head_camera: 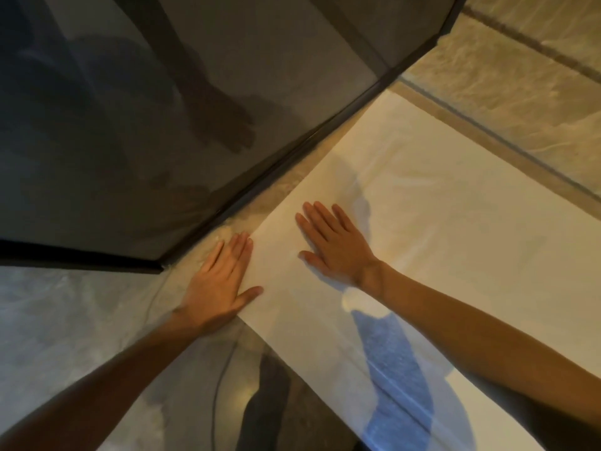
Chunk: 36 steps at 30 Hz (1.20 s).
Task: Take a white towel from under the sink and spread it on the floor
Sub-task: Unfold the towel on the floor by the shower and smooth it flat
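The white towel (439,229) lies spread on the tiled floor (520,70) across the centre and right of the frame, beside what may be a dark glass panel (130,125) at upper left, with the left hand (221,281) at its edge and the right hand (335,245) pressed flat, fingers straight, the better to smooth it.

A white towel (439,222) lies on beige veined floor tiles (507,70) beside a dark grey glass panel (130,109).

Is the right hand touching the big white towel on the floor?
Touching. The head view shows the right hand pressed flat, fingers straight, on the spread white towel.
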Tool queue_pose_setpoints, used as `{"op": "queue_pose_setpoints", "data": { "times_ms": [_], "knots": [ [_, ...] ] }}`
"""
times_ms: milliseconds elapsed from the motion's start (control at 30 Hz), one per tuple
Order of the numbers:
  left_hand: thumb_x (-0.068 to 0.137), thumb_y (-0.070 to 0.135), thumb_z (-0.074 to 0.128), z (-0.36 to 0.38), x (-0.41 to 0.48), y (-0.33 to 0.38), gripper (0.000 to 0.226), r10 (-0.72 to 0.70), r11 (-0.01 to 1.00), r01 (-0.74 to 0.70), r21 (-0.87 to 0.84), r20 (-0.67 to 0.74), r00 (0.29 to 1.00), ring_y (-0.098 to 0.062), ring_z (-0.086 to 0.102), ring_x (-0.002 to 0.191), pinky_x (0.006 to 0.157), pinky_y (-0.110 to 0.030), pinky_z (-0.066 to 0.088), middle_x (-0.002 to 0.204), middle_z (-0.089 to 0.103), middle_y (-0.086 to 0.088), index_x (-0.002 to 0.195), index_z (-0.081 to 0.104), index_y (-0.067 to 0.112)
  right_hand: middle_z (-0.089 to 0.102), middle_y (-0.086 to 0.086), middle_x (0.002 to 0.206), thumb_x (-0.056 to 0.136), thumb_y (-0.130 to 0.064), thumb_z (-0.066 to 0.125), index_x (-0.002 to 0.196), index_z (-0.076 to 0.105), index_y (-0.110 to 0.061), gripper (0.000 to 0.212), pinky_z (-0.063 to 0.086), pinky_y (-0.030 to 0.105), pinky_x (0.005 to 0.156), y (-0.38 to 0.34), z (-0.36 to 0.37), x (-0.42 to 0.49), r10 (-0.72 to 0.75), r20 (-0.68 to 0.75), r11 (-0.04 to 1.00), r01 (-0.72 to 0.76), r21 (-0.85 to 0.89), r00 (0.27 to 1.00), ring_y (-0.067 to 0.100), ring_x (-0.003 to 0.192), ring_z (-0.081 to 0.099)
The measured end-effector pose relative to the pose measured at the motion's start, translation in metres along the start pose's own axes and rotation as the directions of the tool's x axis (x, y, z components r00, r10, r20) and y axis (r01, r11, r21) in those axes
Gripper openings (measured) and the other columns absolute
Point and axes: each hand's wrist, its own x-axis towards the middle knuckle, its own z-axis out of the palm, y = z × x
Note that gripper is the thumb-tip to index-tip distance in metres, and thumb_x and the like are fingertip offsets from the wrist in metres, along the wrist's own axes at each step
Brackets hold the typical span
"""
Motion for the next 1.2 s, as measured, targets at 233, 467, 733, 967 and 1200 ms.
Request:
{"op": "queue_pose_setpoints", "data": {
  "times_ms": [233, 467, 733, 967, 1200],
  "knots": [
    [0.091, 0.064, 0.022, -0.011, 0.022, 0.05, 0.081, 0.091, 0.99, -0.104, -0.091, -0.131, 0.987, -0.017, -0.012, 0.144, 0.114, -0.031, -0.016, 0.153, -0.015, -0.002, 0.146, -0.01, 0.014, 0.036, 0.015, 0.149, 0.096, -0.054, 0.008, 0.144, 0.034, -0.01, 0.07, 0.017, 0.046, 0.112, -0.002, -0.001, 0.0, 0.013, 0.025, 1.0, -0.013, 0.009, 1.0, 0.032, 0.138, 0.032],
    [0.088, 0.069, 0.01, 0.003, 0.034, 0.042, 0.083, 0.076, 0.996, -0.078, -0.045, -0.042, 0.996, -0.015, -0.016, 0.143, 0.116, -0.037, -0.009, 0.155, -0.015, -0.002, 0.146, -0.014, 0.016, 0.034, 0.015, 0.15, 0.096, -0.054, 0.007, 0.144, 0.033, -0.011, 0.07, 0.016, 0.046, 0.113, -0.002, -0.004, -0.001, 0.018, 0.038, 1.0, -0.019, 0.018, 0.999, 0.032, 0.139, 0.03],
    [0.086, 0.073, 0.01, -0.008, 0.019, 0.025, 0.086, 0.02, 0.993, -0.022, -0.119, -0.016, 1.0, -0.012, -0.017, 0.143, 0.117, -0.039, -0.009, 0.156, -0.015, -0.005, 0.147, -0.014, 0.017, 0.032, 0.013, 0.151, 0.094, -0.053, 0.02, 0.145, 0.03, -0.012, 0.066, 0.021, 0.049, 0.115, -0.001, -0.002, -0.001, 0.022, 0.033, 1.0, -0.022, 0.006, 0.999, 0.03, 0.141, 0.027],
    [0.089, 0.068, 0.024, -0.001, 0.028, 0.074, 0.085, 0.068, 0.997, -0.069, -0.04, -0.02, 0.997, -0.021, 0.007, 0.143, 0.116, -0.035, -0.007, 0.154, 0.012, -0.011, 0.148, 0.01, 0.009, 0.034, 0.014, 0.15, 0.096, -0.054, 0.007, 0.145, 0.032, -0.011, 0.07, 0.022, 0.048, 0.115, 0.0, -0.002, 0.0, 0.007, 0.077, 1.0, -0.008, 0.006, 0.997, 0.031, 0.14, 0.029],
    [0.084, 0.075, 0.025, 0.004, 0.013, 0.045, 0.093, 0.084, 0.991, -0.085, -0.102, -0.016, 0.996, -0.009, -0.022, 0.141, 0.111, -0.03, -0.023, 0.154, -0.02, 0.001, 0.147, -0.015, 0.02, 0.023, 0.014, 0.155, 0.094, -0.056, 0.006, 0.148, 0.022, -0.011, 0.072, 0.008, 0.046, 0.116, 0.002, -0.004, -0.002, -0.01, 0.097, 1.0, 0.009, 0.009, 0.995, 0.031, 0.143, 0.019]
  ]
}}
